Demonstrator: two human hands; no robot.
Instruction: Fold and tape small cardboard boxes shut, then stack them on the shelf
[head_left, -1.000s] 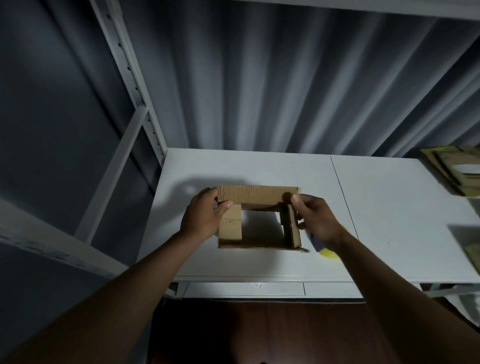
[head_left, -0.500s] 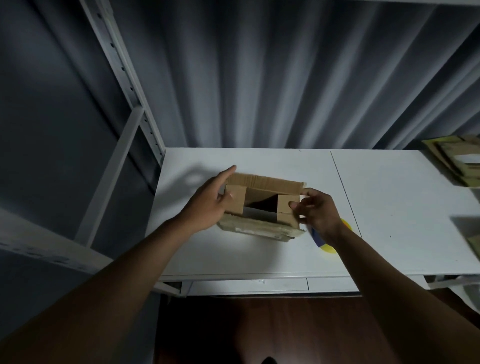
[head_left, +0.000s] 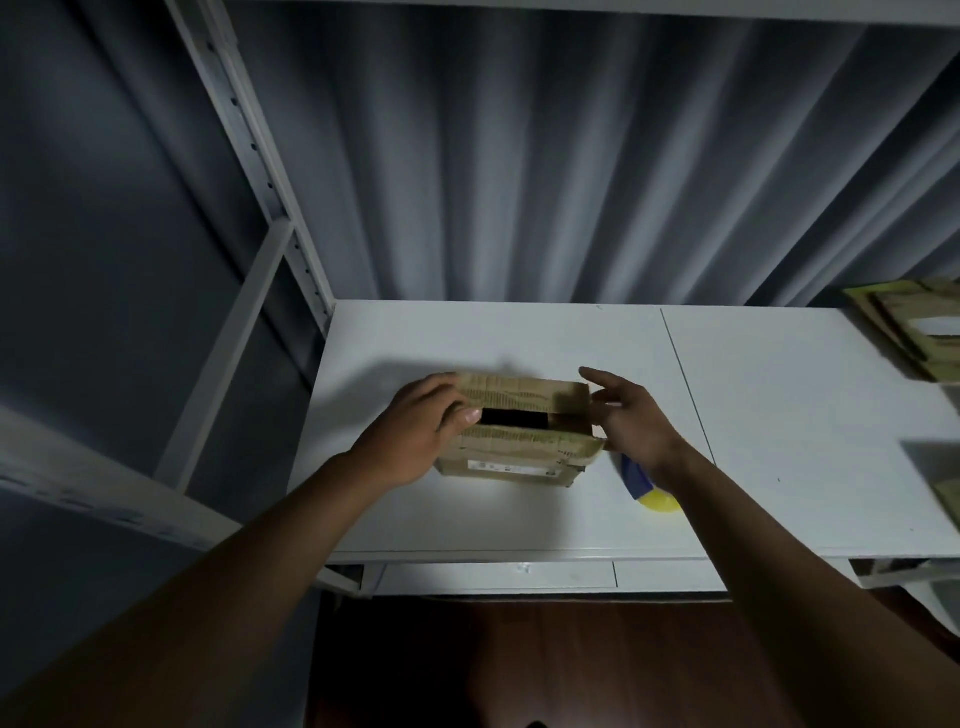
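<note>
A small brown cardboard box stands on the white shelf board, a white label on its near side. Its two long top flaps are folded most of the way in, leaving a dark slot between them. My left hand rests on the box's left end, fingers over the far flap and thumb at the slot. My right hand is at the box's right end, fingers straight and spread, pressing the flap edge. A blue and yellow object, perhaps a tape dispenser, lies partly hidden under my right wrist.
Flattened cardboard pieces lie stacked at the shelf's far right, with more cardboard at the right edge. A white metal upright rises at the left. A grey curtain hangs behind the shelf. Dark wood floor shows below.
The box was open with side flaps folded in; now the long flaps are folded over them. My right hand has let go of its pinch and spread open. My left hand has moved onto the top.
</note>
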